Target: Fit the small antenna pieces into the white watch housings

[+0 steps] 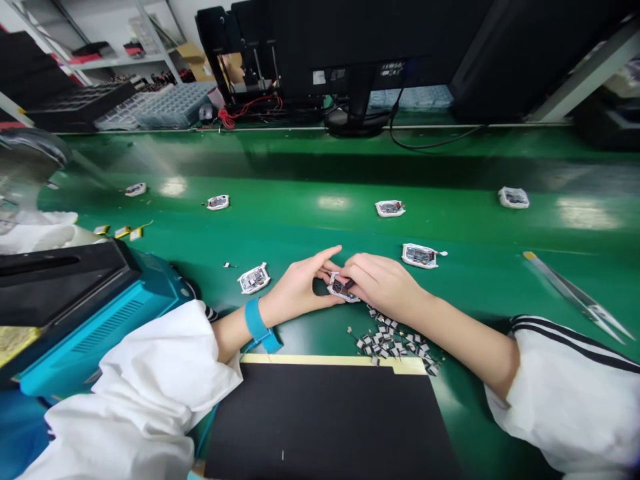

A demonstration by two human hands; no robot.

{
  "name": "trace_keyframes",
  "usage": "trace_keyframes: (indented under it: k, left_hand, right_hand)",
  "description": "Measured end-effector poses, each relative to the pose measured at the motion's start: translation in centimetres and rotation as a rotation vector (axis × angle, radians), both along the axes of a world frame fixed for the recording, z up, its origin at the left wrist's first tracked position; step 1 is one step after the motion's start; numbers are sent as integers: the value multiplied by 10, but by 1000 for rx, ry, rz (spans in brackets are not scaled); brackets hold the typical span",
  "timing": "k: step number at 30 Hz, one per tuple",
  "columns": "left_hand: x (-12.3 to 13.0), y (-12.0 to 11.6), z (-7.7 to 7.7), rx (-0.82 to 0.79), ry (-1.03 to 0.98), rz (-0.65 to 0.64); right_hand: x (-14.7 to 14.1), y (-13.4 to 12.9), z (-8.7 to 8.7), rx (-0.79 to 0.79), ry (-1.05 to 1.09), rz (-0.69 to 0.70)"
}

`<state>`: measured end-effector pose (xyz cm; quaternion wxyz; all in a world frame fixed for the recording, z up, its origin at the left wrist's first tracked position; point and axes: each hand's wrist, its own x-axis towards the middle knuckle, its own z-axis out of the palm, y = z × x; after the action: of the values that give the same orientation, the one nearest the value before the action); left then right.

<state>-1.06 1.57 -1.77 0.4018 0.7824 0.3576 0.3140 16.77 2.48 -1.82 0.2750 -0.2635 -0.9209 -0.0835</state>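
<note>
A small white-cased circuit unit (342, 287) lies between my two hands. My left hand (300, 283) holds it at its left side, thumb below and fingers above. The fingers of my right hand (376, 280) are pinched over its right part on a small dark piece (349, 284), too small to name. A pile of small metallic and black parts (395, 341) lies just below my right hand. Similar white-cased units rest nearby, one (254, 279) left of my left hand and one (420, 256) beyond my right wrist.
A black mat (330, 420) lies at the front edge. Tweezers (575, 293) are at the right, a blue and black device (110, 320) at the left. More units stand along the green table (300, 160), below a monitor (360, 40).
</note>
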Motion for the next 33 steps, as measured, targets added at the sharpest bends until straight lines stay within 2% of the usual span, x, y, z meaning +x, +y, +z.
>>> trace_keyframes:
  k: [5, 11, 13, 16, 20, 25, 33]
  left_hand:
    - [0, -2, -3, 58, 17, 31]
    - [1, -2, -3, 174, 83, 88]
    - [1, -3, -1, 143, 64, 107]
    - [2, -4, 3, 63, 4, 134]
    - [4, -5, 4, -10, -83, 154]
    - [4, -4, 3, -33, -142, 158]
    - [5, -4, 0, -20, -147, 157]
  right_hand:
    - [2, -3, -2, -207, 171, -10]
    - [0, -7, 6, -209, 24, -142]
    - [-1, -5, 7, -195, 43, -161]
    - [-3, -1, 4, -232, 197, -114]
    - [-5, 3, 1, -409, 422, -56]
    - [-7, 1, 1, -589, 543, -80]
    - [-7, 3, 0, -581, 571, -109]
